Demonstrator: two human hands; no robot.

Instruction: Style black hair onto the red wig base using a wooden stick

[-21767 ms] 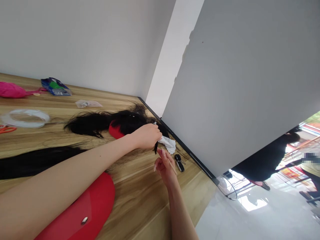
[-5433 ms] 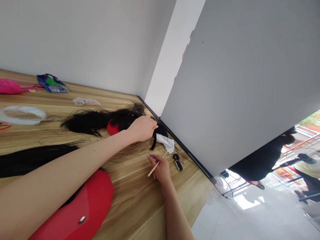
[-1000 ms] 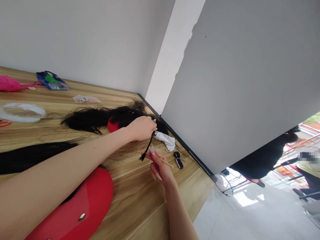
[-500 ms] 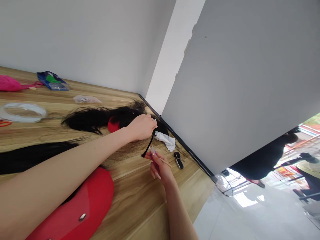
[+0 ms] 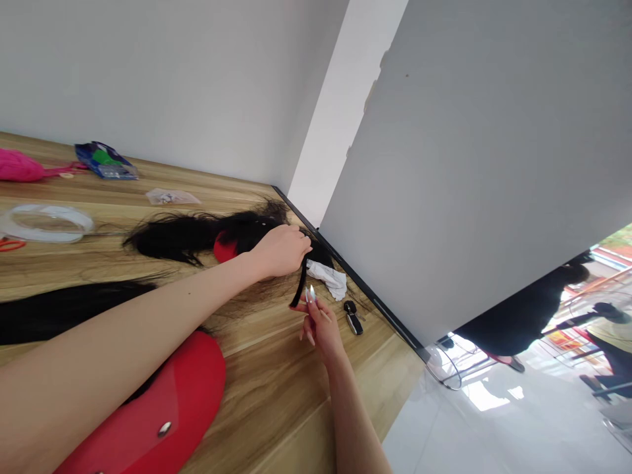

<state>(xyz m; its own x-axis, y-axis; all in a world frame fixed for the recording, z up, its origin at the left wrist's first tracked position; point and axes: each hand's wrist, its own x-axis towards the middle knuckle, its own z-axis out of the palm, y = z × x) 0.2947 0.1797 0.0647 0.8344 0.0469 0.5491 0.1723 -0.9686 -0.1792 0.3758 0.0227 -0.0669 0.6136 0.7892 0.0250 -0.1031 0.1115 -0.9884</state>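
My left hand (image 5: 284, 250) is closed on the upper end of a thin strand of black hair (image 5: 301, 283), beside a dark hairpiece (image 5: 244, 227) with a red part. The strand hangs from its fingers down to the fingertips of my right hand (image 5: 318, 326). That hand is closed around a thin pale stick (image 5: 325, 316), whose short end shows behind the fingers. The strand's lower tip touches the right index finger; whether it is pinched there I cannot tell. A crumpled white tissue (image 5: 328, 279) lies just beyond the strand.
A car key (image 5: 352, 317) lies right of my hand. In front is a red cap visor (image 5: 192, 388); at left are more black hair (image 5: 64, 306), a white coil (image 5: 47, 222) and orange scissor handles (image 5: 12, 244). A wall panel (image 5: 469, 164) borders the table.
My right hand has shifted slightly to the right and turned, so less of the stick shows. The strand's lower end has moved right with it. My left hand stays nearly in place.
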